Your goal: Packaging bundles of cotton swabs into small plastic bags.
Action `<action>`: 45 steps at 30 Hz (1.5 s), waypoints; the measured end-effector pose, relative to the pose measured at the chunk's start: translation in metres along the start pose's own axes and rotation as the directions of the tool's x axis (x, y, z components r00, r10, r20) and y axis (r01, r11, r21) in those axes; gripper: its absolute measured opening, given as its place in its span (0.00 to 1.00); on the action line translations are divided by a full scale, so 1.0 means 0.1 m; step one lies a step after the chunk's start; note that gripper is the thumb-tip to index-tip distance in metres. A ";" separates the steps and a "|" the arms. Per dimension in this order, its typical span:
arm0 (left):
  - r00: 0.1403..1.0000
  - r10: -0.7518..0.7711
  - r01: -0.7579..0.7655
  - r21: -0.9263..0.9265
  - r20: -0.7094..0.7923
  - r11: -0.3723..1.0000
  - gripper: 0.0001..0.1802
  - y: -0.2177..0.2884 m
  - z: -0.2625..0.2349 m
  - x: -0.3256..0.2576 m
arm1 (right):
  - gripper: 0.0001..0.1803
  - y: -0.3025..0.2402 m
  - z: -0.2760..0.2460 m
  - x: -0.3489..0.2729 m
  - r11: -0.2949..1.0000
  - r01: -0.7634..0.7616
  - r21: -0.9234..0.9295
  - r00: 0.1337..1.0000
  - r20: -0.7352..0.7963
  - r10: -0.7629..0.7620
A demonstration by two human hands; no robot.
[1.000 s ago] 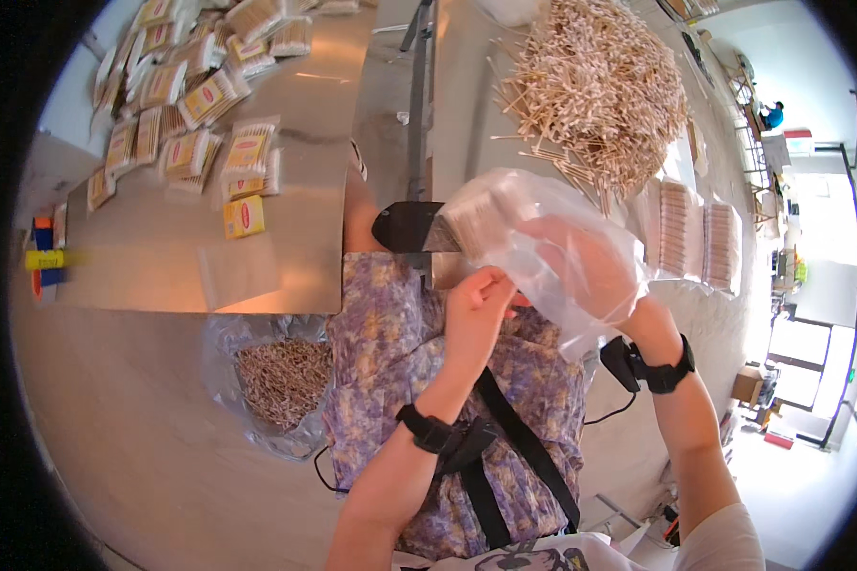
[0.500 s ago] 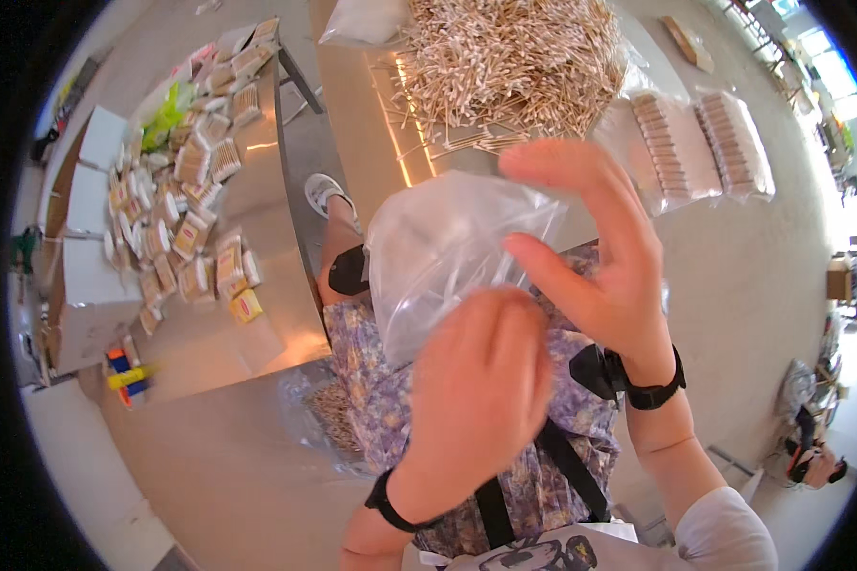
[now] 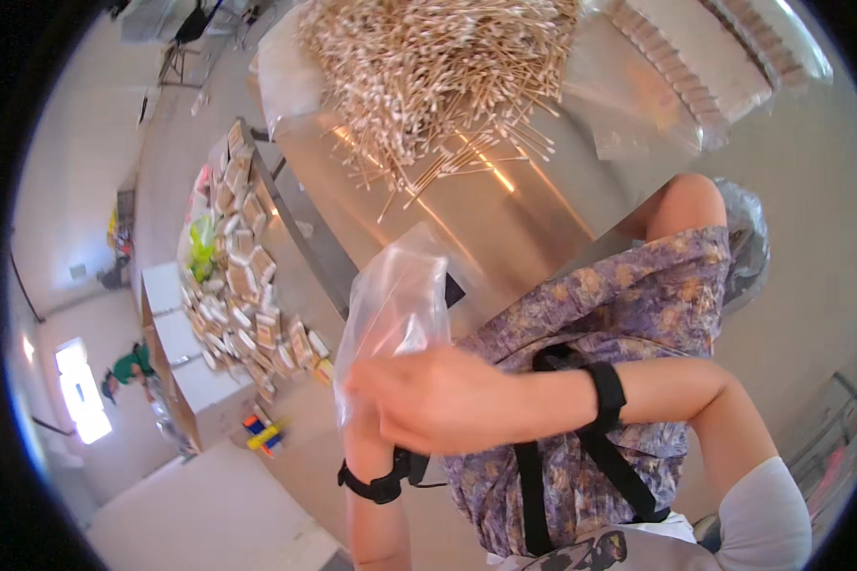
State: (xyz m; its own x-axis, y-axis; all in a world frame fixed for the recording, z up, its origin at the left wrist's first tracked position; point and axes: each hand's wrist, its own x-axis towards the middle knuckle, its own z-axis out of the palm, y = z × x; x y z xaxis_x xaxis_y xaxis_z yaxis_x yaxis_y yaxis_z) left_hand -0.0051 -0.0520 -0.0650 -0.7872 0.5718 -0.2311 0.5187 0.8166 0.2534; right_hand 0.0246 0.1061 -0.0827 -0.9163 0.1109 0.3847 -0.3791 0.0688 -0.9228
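A clear plastic bag (image 3: 395, 305), seemingly empty, is held upright in the grip of the right hand (image 3: 438, 400), the left hand (image 3: 367, 443) being largely hidden behind it.

A steel table (image 3: 505, 214) stands on a pale floor (image 3: 190, 514), with a bright window (image 3: 78, 400) far left.
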 end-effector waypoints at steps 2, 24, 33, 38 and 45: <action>0.988 -0.151 0.093 -0.677 -0.027 0.730 0.29 0.02 0.11 0.27 | 0.17 -0.02 0.11 -0.02 0.981 0.132 0.141 0.991 0.009 -0.135; 0.991 0.110 -0.088 0.253 -0.075 0.963 0.31 0.03 0.32 0.88 | 0.16 0.08 -0.03 -0.18 0.750 -0.148 0.645 0.981 0.194 0.026; 0.985 0.020 0.032 -0.293 0.172 0.956 0.25 0.17 0.16 1.03 | 0.12 0.97 -0.74 0.06 0.891 -0.347 0.292 0.869 -0.256 0.422; 0.960 0.274 -0.278 0.089 0.055 0.957 0.31 0.32 0.05 1.04 | 0.16 1.36 -0.85 0.10 0.895 -0.445 -0.019 0.875 -0.225 0.430; 0.996 0.055 -0.063 0.105 0.072 0.992 0.28 0.11 0.16 1.11 | 0.21 1.33 -0.64 0.10 0.858 -0.478 -0.186 0.878 -0.142 0.458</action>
State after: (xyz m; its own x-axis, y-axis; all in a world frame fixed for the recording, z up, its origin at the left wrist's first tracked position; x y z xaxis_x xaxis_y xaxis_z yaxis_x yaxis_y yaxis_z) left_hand -0.0814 0.0218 -0.1025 -0.7310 0.6204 -0.2842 0.5993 0.7828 0.1674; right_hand -0.0266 0.1797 -0.2008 -0.9596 0.2694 -0.0818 0.1364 0.1908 -0.9721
